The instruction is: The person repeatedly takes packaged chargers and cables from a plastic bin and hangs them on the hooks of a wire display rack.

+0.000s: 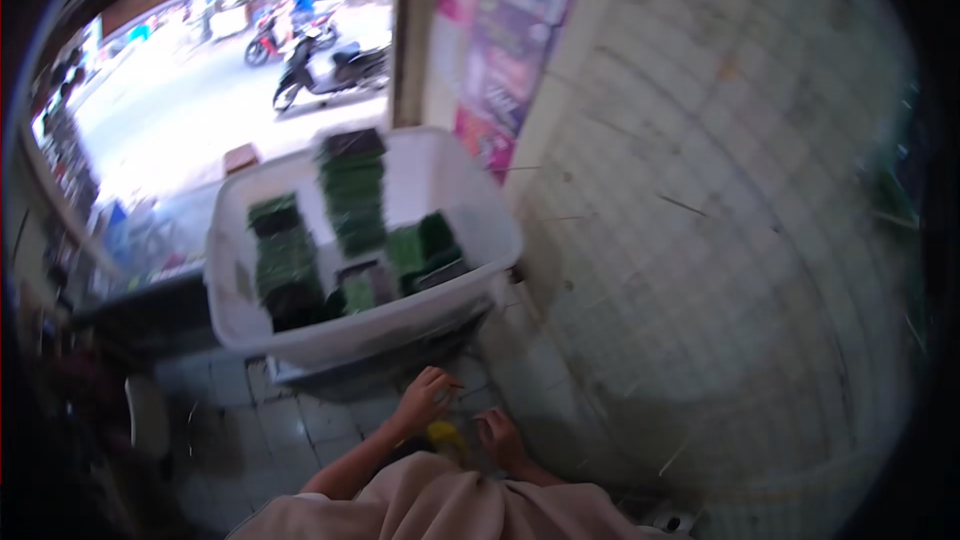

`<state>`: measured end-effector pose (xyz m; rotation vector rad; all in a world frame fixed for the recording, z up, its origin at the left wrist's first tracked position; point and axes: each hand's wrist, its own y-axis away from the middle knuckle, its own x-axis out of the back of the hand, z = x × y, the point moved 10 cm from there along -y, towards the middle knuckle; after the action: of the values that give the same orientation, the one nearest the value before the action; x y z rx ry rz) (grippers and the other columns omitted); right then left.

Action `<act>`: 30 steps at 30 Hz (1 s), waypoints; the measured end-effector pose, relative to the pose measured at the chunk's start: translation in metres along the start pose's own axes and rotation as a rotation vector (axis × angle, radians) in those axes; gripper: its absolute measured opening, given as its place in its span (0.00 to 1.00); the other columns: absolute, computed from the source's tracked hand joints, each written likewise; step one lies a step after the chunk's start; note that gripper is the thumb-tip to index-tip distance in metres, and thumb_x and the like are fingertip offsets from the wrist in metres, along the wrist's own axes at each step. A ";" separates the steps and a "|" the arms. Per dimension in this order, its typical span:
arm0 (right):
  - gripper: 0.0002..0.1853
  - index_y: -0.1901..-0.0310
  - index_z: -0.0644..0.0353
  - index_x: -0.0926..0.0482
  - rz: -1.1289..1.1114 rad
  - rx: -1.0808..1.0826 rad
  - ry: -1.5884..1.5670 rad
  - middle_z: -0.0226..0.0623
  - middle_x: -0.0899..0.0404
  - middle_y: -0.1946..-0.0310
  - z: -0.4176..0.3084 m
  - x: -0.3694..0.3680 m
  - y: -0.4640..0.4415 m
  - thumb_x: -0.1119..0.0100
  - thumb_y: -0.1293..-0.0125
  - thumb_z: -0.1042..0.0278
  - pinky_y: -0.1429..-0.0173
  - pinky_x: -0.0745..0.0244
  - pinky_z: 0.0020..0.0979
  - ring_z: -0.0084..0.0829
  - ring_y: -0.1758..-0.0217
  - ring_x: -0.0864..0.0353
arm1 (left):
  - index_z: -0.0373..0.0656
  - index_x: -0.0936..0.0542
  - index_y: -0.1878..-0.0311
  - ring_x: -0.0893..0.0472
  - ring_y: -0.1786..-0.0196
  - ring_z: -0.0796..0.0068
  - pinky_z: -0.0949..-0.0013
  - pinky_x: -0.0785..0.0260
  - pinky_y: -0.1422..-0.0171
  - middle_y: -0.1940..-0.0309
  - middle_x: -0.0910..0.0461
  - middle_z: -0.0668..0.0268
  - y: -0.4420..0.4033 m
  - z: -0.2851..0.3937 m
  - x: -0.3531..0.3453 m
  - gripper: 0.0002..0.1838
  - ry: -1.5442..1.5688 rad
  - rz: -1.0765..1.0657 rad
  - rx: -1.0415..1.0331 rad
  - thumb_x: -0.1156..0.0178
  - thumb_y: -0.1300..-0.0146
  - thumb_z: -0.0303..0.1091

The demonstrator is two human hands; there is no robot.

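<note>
My left hand [424,402] is in front of my body, just below the near side of a large white tub [345,345]. Its fingers are curled together around a small, thin brownish thing too blurred to name. To its right and slightly lower, my right hand [499,437] has bent fingers, and whether they hold anything is unclear. Inside the tub stand stacks of green packets [355,195] in clear wrapping, some with dark tops. Something yellow [446,436] shows between my hands, low down.
A tiled wall [720,240] fills the right side, with a pink poster [500,50] beside the doorway. Outside are a parked black scooter [335,72] and a person in blue [300,0] by a red motorbike. White floor tiles [225,410] lie below the tub.
</note>
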<state>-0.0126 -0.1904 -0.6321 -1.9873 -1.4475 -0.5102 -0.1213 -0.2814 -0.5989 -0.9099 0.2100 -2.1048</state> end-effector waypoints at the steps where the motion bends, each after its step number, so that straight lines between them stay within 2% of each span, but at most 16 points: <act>1: 0.06 0.65 0.61 0.26 -0.153 -0.071 -0.002 0.45 0.29 0.68 0.042 -0.038 0.021 0.49 0.45 0.75 0.60 0.31 0.38 0.45 0.62 0.27 | 0.42 0.23 0.66 0.26 0.63 0.61 0.64 0.33 0.57 0.68 0.26 0.61 0.050 -0.054 -0.006 0.06 -0.008 -0.041 0.219 0.42 0.49 0.29; 3: 0.07 0.64 0.62 0.25 -0.380 0.023 0.084 0.46 0.27 0.67 0.105 -0.091 0.063 0.50 0.44 0.72 0.58 0.30 0.38 0.45 0.61 0.26 | 0.42 0.23 0.64 0.26 0.60 0.59 0.63 0.32 0.56 0.67 0.25 0.60 0.156 -0.138 -0.004 0.08 -0.060 -0.038 0.536 0.43 0.48 0.31; 4: 0.08 0.63 0.61 0.26 -0.496 0.060 0.122 0.46 0.26 0.66 0.133 -0.112 0.083 0.50 0.44 0.72 0.58 0.30 0.37 0.45 0.60 0.26 | 0.42 0.23 0.63 0.25 0.60 0.59 0.63 0.32 0.56 0.66 0.24 0.59 0.205 -0.161 0.004 0.09 -0.115 -0.007 0.632 0.43 0.48 0.32; 5: 0.08 0.62 0.61 0.26 -0.620 0.051 0.154 0.46 0.26 0.66 0.159 -0.126 0.099 0.50 0.44 0.72 0.58 0.30 0.37 0.45 0.60 0.26 | 0.42 0.23 0.63 0.24 0.60 0.59 0.63 0.32 0.56 0.66 0.24 0.58 0.256 -0.176 0.016 0.09 -0.105 0.078 0.851 0.43 0.48 0.32; 6: 0.09 0.62 0.61 0.26 -0.754 0.014 0.197 0.46 0.26 0.65 0.189 -0.139 0.113 0.50 0.44 0.72 0.58 0.30 0.37 0.45 0.60 0.25 | 0.42 0.23 0.62 0.24 0.60 0.59 0.62 0.32 0.56 0.65 0.24 0.58 0.307 -0.185 0.023 0.10 -0.090 0.162 1.062 0.43 0.48 0.32; 7: 0.09 0.61 0.61 0.26 -0.890 -0.059 0.245 0.46 0.26 0.65 0.214 -0.149 0.123 0.49 0.43 0.71 0.57 0.30 0.37 0.44 0.60 0.25 | 0.42 0.23 0.62 0.24 0.60 0.59 0.62 0.32 0.56 0.65 0.24 0.58 0.341 -0.184 0.024 0.10 -0.098 0.189 1.100 0.43 0.48 0.32; 9: 0.10 0.60 0.61 0.26 -1.151 -0.203 0.387 0.46 0.25 0.63 0.251 -0.164 0.135 0.49 0.43 0.71 0.57 0.29 0.36 0.44 0.60 0.25 | 0.42 0.23 0.62 0.23 0.61 0.59 0.62 0.31 0.57 0.66 0.23 0.57 0.424 -0.179 0.029 0.11 -0.253 0.245 1.458 0.42 0.48 0.33; 11: 0.11 0.58 0.61 0.26 -1.261 -0.233 0.459 0.46 0.24 0.62 0.262 -0.178 0.123 0.49 0.43 0.70 0.56 0.29 0.36 0.43 0.59 0.24 | 0.41 0.23 0.62 0.23 0.62 0.59 0.61 0.31 0.57 0.66 0.23 0.57 0.452 -0.165 0.020 0.10 -0.184 0.267 1.519 0.43 0.48 0.33; 13: 0.12 0.57 0.61 0.26 -1.230 -0.201 0.392 0.45 0.24 0.61 0.248 -0.195 0.090 0.49 0.42 0.70 0.56 0.29 0.36 0.43 0.59 0.24 | 0.41 0.23 0.62 0.22 0.62 0.60 0.61 0.31 0.57 0.66 0.23 0.57 0.456 -0.166 0.008 0.10 -0.106 0.292 1.556 0.43 0.47 0.32; 15: 0.14 0.54 0.62 0.27 -1.026 -0.122 0.042 0.46 0.23 0.60 0.182 -0.203 0.027 0.49 0.41 0.67 0.54 0.29 0.35 0.44 0.59 0.23 | 0.40 0.23 0.62 0.22 0.63 0.61 0.63 0.30 0.59 0.67 0.23 0.58 0.428 -0.165 0.005 0.08 -0.124 0.317 1.322 0.44 0.46 0.30; 17: 0.13 0.56 0.63 0.27 -1.094 -0.216 -0.035 0.45 0.23 0.60 0.116 -0.214 -0.018 0.49 0.40 0.66 0.53 0.30 0.34 0.42 0.58 0.23 | 0.39 0.23 0.63 0.22 0.64 0.62 0.66 0.30 0.61 0.68 0.23 0.59 0.350 -0.144 0.041 0.07 -0.083 0.524 1.141 0.45 0.46 0.27; 19: 0.12 0.56 0.62 0.26 -0.986 0.091 -0.262 0.46 0.25 0.64 0.022 -0.207 -0.072 0.48 0.40 0.67 0.54 0.30 0.33 0.40 0.61 0.24 | 0.39 0.23 0.64 0.22 0.66 0.62 0.69 0.31 0.62 0.69 0.23 0.60 0.252 -0.121 0.078 0.07 -0.119 0.491 0.947 0.44 0.47 0.23; 22: 0.09 0.58 0.63 0.26 -0.995 0.293 -0.477 0.43 0.25 0.64 -0.100 -0.164 -0.153 0.50 0.40 0.72 0.55 0.30 0.31 0.37 0.61 0.24 | 0.39 0.23 0.65 0.24 0.68 0.64 0.68 0.32 0.63 0.70 0.24 0.61 0.117 -0.071 0.140 0.08 -0.148 0.516 0.568 0.43 0.50 0.20; 25: 0.07 0.60 0.64 0.26 -0.752 0.553 -0.512 0.42 0.25 0.66 -0.158 -0.121 -0.245 0.50 0.40 0.76 0.56 0.29 0.29 0.36 0.62 0.24 | 0.39 0.24 0.67 0.25 0.68 0.66 0.69 0.33 0.63 0.71 0.24 0.62 0.018 -0.033 0.199 0.08 -0.136 0.550 0.214 0.45 0.51 0.19; 27: 0.07 0.61 0.64 0.26 -0.605 0.603 -0.450 0.40 0.25 0.67 -0.168 -0.109 -0.306 0.50 0.41 0.77 0.57 0.29 0.30 0.34 0.63 0.24 | 0.39 0.24 0.67 0.25 0.67 0.70 0.70 0.34 0.61 0.70 0.23 0.63 -0.029 -0.042 0.234 0.06 -0.097 0.654 0.137 0.46 0.49 0.20; 30: 0.07 0.62 0.63 0.26 -0.561 0.515 -0.372 0.39 0.26 0.68 -0.138 -0.144 -0.379 0.51 0.41 0.77 0.59 0.29 0.31 0.32 0.65 0.25 | 0.38 0.25 0.63 0.26 0.66 0.73 0.72 0.34 0.60 0.69 0.24 0.64 -0.078 -0.129 0.257 0.06 0.152 0.800 0.278 0.48 0.44 0.23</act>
<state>-0.4109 -0.3067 -0.5250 -1.2988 -2.1260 0.0325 -0.3614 -0.4407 -0.5211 -0.3943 0.2921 -1.4030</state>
